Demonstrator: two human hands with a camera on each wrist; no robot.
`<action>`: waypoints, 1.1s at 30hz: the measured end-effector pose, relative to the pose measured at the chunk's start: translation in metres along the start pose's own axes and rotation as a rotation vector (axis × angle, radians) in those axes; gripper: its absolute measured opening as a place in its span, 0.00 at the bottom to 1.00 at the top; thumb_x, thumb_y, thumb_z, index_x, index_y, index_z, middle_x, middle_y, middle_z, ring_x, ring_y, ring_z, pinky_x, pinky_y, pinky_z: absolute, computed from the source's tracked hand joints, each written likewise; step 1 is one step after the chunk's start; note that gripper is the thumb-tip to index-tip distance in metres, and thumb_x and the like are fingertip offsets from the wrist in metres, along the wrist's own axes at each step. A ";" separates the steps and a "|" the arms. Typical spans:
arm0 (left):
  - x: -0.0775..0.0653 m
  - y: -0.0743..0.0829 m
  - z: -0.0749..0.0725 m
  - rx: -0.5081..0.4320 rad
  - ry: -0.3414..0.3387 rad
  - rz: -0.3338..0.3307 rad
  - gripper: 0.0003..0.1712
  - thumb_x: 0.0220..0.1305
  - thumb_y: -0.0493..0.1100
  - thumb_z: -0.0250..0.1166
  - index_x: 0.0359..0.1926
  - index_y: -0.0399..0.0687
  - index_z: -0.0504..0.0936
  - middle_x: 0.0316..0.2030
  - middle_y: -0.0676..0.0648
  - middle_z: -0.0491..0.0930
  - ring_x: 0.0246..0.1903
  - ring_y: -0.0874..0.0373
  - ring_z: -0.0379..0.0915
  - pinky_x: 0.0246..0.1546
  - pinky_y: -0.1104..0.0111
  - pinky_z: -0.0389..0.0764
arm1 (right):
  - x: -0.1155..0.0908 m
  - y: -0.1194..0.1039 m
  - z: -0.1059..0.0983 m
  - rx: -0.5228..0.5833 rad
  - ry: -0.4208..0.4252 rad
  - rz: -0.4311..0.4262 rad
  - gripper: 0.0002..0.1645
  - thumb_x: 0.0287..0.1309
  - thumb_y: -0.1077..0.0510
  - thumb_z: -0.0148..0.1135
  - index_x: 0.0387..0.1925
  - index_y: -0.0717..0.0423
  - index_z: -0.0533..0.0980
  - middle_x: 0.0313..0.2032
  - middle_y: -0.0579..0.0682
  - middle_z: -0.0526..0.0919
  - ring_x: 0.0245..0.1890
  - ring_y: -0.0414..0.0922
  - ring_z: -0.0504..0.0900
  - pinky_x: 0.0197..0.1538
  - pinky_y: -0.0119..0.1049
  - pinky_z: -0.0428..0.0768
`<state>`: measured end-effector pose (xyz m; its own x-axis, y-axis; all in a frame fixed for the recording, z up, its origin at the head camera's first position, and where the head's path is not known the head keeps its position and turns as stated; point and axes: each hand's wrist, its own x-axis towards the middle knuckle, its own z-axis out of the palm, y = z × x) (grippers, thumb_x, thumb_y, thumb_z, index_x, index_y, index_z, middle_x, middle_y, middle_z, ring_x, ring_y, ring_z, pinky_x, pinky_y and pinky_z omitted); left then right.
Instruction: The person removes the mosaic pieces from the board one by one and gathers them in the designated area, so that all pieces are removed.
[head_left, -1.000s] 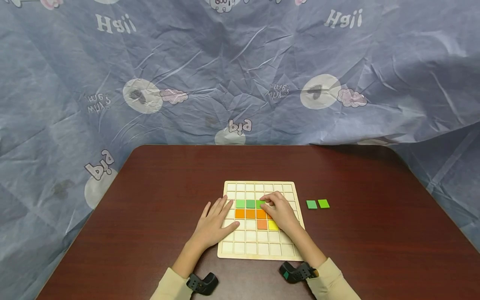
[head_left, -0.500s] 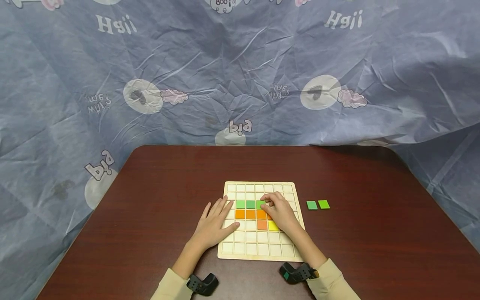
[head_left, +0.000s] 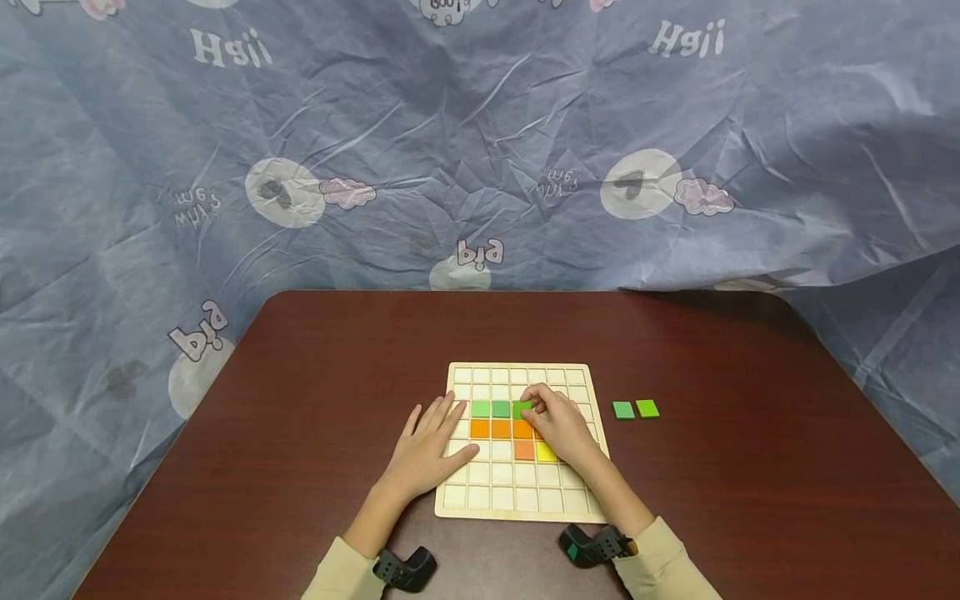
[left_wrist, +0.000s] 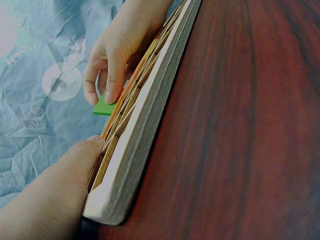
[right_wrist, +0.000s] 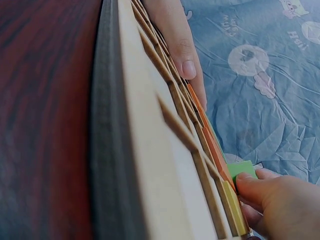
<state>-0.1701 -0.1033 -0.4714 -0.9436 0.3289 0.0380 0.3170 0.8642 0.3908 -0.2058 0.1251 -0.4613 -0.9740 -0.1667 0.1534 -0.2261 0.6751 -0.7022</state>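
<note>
A pale wooden grid board (head_left: 491, 500) lies on the table, with coloured square tiles in some of its cells. My right hand (head_left: 561, 423) pinches a green tile (head_left: 521, 409) between thumb and fingers, at the right end of a row of green tiles. In the left wrist view this green tile (left_wrist: 104, 106) stands out above the board's surface. My left hand (head_left: 426, 450) rests with spread fingers on the board's left edge. Below the green row are orange tiles (head_left: 501, 428), then a salmon tile (head_left: 524, 450) and a yellow tile (head_left: 547, 451), partly covered by my right hand.
Two loose tiles, a teal-green tile (head_left: 623, 410) and a bright green tile (head_left: 647, 408), lie on the dark wooden table (head_left: 720, 492) right of the board. A blue printed cloth (head_left: 420, 125) hangs behind the table. Each wrist wears a black camera band.
The green tile at my right fingertips has shifted very slightly right and looks darker, as my fingertips shift a little with it. My left hand and the other tiles stay still.
</note>
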 end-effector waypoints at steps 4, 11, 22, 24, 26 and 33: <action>0.000 -0.001 0.001 -0.003 0.005 -0.001 0.42 0.59 0.70 0.45 0.70 0.58 0.52 0.71 0.52 0.45 0.71 0.55 0.41 0.69 0.53 0.37 | -0.001 -0.001 0.000 0.003 -0.012 -0.013 0.09 0.54 0.57 0.62 0.37 0.47 0.73 0.33 0.45 0.77 0.33 0.41 0.71 0.42 0.36 0.64; -0.001 -0.002 0.002 0.003 0.007 0.003 0.42 0.59 0.70 0.44 0.70 0.58 0.52 0.71 0.52 0.45 0.71 0.56 0.41 0.69 0.53 0.37 | -0.003 -0.003 0.001 0.005 -0.025 -0.021 0.08 0.56 0.60 0.60 0.36 0.48 0.69 0.27 0.45 0.72 0.28 0.40 0.67 0.39 0.35 0.58; 0.000 -0.003 -0.001 0.000 0.010 0.008 0.42 0.59 0.69 0.44 0.70 0.58 0.51 0.71 0.52 0.45 0.71 0.56 0.40 0.69 0.53 0.37 | 0.000 -0.008 -0.003 0.052 0.011 0.037 0.09 0.58 0.62 0.57 0.39 0.50 0.68 0.26 0.48 0.74 0.26 0.41 0.67 0.32 0.33 0.64; -0.001 -0.003 -0.001 -0.004 0.011 0.008 0.42 0.59 0.69 0.45 0.70 0.58 0.51 0.71 0.52 0.45 0.71 0.56 0.40 0.69 0.53 0.37 | 0.001 -0.009 -0.005 0.085 0.016 0.058 0.09 0.58 0.63 0.56 0.40 0.50 0.69 0.29 0.49 0.76 0.26 0.41 0.69 0.31 0.32 0.66; -0.001 -0.003 -0.001 -0.010 0.010 0.011 0.42 0.60 0.69 0.45 0.70 0.58 0.51 0.71 0.52 0.45 0.71 0.55 0.40 0.69 0.53 0.37 | 0.001 -0.009 -0.007 0.121 0.018 0.079 0.10 0.59 0.63 0.55 0.41 0.51 0.68 0.32 0.51 0.76 0.27 0.41 0.71 0.30 0.32 0.68; -0.001 -0.002 0.000 -0.016 0.006 0.014 0.42 0.60 0.69 0.45 0.70 0.58 0.51 0.71 0.52 0.45 0.71 0.55 0.40 0.69 0.53 0.37 | 0.002 0.003 -0.019 0.183 0.020 0.112 0.10 0.61 0.64 0.52 0.44 0.54 0.68 0.35 0.54 0.75 0.29 0.43 0.75 0.30 0.31 0.72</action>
<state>-0.1701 -0.1055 -0.4722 -0.9398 0.3382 0.0489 0.3282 0.8534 0.4050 -0.2083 0.1402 -0.4500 -0.9934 -0.0824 0.0794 -0.1117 0.5464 -0.8301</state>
